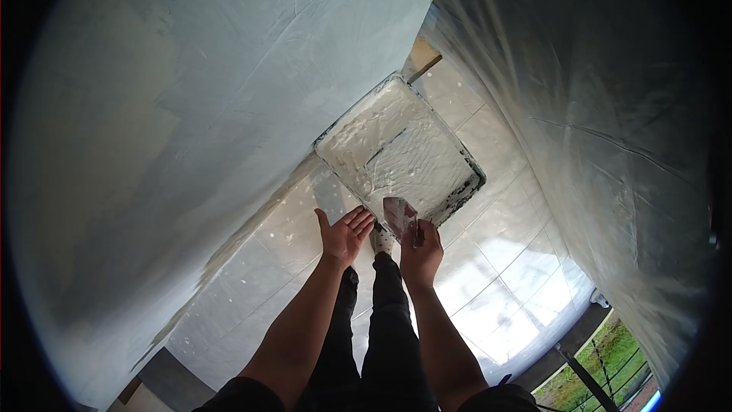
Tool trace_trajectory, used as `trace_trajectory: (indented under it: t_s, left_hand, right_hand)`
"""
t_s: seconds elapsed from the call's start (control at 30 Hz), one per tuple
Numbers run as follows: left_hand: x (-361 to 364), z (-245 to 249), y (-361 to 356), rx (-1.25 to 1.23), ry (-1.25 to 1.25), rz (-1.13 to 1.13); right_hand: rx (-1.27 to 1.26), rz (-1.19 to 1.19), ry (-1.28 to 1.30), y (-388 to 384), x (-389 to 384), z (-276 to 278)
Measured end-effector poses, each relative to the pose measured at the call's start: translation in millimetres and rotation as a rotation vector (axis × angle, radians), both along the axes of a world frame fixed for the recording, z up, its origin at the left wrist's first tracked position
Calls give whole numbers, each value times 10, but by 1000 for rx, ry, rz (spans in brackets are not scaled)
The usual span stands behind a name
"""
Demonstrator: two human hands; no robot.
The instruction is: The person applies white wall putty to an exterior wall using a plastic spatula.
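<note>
A dark-rimmed tray (pixel 476 175) spread with creamy white plaster (pixel 412 156) lies below my hands, close to the wall. My right hand (pixel 422 253) grips a putty knife (pixel 398 216) by its handle, and the reddish-brown, shiny blade overlaps the tray's near edge in this view. Beside the near left edge of the tray, my left hand (pixel 347 236) is open, palm turned up, with the thumb spread and nothing in it. Ridges and a groove mark the plaster surface, and dark smears show along the tray's right side.
A pale, patchily coated wall (pixel 229 53) rises on the left. Clear plastic sheeting (pixel 602 122) hangs on the right. White-spotted tiles (pixel 488 259) form the floor, where my legs stand near the tray. A railing (pixel 591 374) and grass show at lower right.
</note>
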State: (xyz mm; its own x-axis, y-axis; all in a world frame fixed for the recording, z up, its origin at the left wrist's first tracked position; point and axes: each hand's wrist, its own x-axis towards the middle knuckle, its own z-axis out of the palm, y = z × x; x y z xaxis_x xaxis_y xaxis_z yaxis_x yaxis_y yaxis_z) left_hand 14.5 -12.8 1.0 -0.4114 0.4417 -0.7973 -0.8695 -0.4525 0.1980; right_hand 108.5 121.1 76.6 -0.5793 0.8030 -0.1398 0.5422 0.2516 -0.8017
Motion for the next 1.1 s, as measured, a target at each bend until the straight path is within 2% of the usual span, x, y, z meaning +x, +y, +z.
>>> trace_trajectory:
  t_s: [0.03,0.07,0.13,0.2,0.27,0.37,0.47,0.63,0.73,0.8,0.87,0.93,1.0,1.03,1.1]
  left_hand:
    - [0,1,2,2,1,-5]
    - [-15,2,-5,-3,25,-31]
    - [-52,-20,-50,-11,53,-65]
    - [-51,-92,-133,-61,71,-110]
    - [-26,-167,-254,-109,63,-103]
    - [-9,-209,-444,-177,46,-92]
    - [3,-220,-584,-207,40,-109]
    - [8,-245,-656,-206,39,-90]
    - [33,-260,-672,-194,47,-106]
    - [41,-224,-634,-168,44,-103]
    - [54,-169,-549,-142,40,-92]
    - [63,-96,-435,-121,54,-127]
    - [83,-44,-334,-116,46,-116]
    - [96,-35,-294,-103,47,-117]
    - [105,16,-199,-96,35,-115]
  right_hand:
    - [-243,-211,-17,-20,-5,-75]
    - [-243,-215,-13,-67,4,-131]
    - [-881,-616,163,-261,-19,-241]
    - [-1169,-784,360,-558,-43,-373]
    - [-1320,-893,526,-784,-133,-498]
    - [-1367,-1005,605,-944,-311,-669]
    - [-1408,-976,648,-1059,-365,-658]
    - [-1397,-1004,633,-1215,-177,-504]
    - [-1407,-863,507,-1177,162,-232]
    - [-1234,-641,326,-965,416,-90]
    - [-896,-432,164,-633,588,-83]
    - [-449,-224,-104,-204,587,-156]
    - [-143,-37,-129,162,314,7]
    - [-141,-31,-130,297,197,-32]
    - [-45,260,-145,492,-11,-137]
